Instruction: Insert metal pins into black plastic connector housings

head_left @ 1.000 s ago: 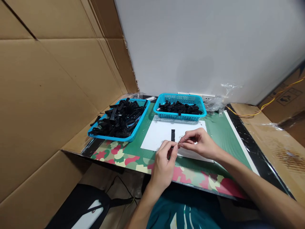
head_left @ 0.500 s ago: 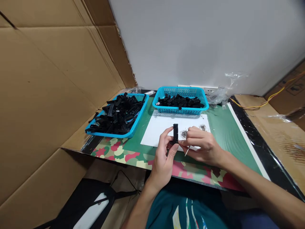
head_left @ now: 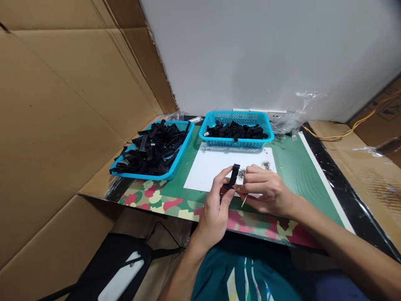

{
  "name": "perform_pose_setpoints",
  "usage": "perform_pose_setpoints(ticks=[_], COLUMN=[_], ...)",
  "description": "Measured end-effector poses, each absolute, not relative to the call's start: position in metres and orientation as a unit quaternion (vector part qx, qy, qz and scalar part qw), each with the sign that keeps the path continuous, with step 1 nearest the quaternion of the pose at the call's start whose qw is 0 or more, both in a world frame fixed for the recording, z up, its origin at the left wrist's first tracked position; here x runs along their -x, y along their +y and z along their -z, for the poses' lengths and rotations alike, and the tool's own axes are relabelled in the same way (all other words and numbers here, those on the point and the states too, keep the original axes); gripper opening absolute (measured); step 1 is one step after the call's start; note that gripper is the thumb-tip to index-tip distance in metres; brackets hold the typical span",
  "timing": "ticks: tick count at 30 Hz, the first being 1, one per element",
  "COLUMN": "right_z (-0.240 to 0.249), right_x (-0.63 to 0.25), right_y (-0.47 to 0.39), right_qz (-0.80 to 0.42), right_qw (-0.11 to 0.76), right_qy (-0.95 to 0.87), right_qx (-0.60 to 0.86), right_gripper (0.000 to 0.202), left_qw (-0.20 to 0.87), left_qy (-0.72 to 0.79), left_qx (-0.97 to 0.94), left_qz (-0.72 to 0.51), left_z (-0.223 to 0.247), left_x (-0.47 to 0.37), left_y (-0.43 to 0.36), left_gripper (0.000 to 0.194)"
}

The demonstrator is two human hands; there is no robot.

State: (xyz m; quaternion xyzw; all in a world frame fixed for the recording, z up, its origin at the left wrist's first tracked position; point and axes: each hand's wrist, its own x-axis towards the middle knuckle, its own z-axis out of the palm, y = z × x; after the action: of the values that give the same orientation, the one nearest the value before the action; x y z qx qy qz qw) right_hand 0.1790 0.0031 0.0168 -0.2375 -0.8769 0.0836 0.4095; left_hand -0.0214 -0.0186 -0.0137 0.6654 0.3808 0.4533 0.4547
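Observation:
My left hand [head_left: 216, 205] is closed around a small black plastic part [head_left: 233, 175], which stands up tilted a little to the right between thumb and fingers. Against its lower right side are the fingertips of my right hand [head_left: 265, 190], pinched together. A thin pale metal stick-like tool [head_left: 244, 200] pokes out below the right fingers; its other end is hidden in the hand. Beneath both hands lies a white sheet [head_left: 200, 171] with small piles of tiny metal pieces [head_left: 265, 165], probably screws, too small to be sure.
A blue basket [head_left: 179, 161] heaped with black plastic parts stands at the left. Another blue basket [head_left: 250, 143] with similar parts is at the back. Crumpled clear plastic [head_left: 286, 124] lies beside it. A cardboard wall [head_left: 62, 92] borders the left side.
The black plastic part has turned and now leans to the right, where it stood straight up before. Both hands stay in nearly the same place.

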Motion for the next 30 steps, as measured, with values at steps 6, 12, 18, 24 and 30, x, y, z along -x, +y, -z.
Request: perform_pose_setpoints(ticks=[6, 12, 18, 24, 30], right_z=[-0.021, -0.024, -0.031, -0.026, -0.030], right_x=[-0.179, -0.185, -0.194, -0.205, -0.205], right_y=[0.001, 0.007, 0.006, 0.003, 0.000], right_qz=[-0.081, -0.099, -0.079, -0.170, -0.200], right_qw=[0.377, 0.388, 0.374, 0.329, 0.289], right_qy=[-0.879, -0.875, -0.886, -0.871, -0.862], right_qx=[0.281, 0.274, 0.262, 0.321, 0.366], right_gripper=[0.022, 0.016, 0.020, 0.015, 0.013], left_qw=[0.415, 0.477, 0.514, 0.331, 0.341], left_qy=[0.394, 0.385, 0.381, 0.436, 0.444], left_qx=[-0.715, -0.689, -0.665, -0.716, -0.704], left_qz=[-0.401, -0.388, -0.385, -0.433, -0.437], left_z=[0.009, 0.004, -0.004, 0.001, 0.008], left_x=[0.021, 0.022, 0.023, 0.017, 0.015], left_y=[-0.019, -0.018, -0.016, -0.015, -0.012], left_gripper=[0.047, 0.051, 0.048, 0.031, 0.008])
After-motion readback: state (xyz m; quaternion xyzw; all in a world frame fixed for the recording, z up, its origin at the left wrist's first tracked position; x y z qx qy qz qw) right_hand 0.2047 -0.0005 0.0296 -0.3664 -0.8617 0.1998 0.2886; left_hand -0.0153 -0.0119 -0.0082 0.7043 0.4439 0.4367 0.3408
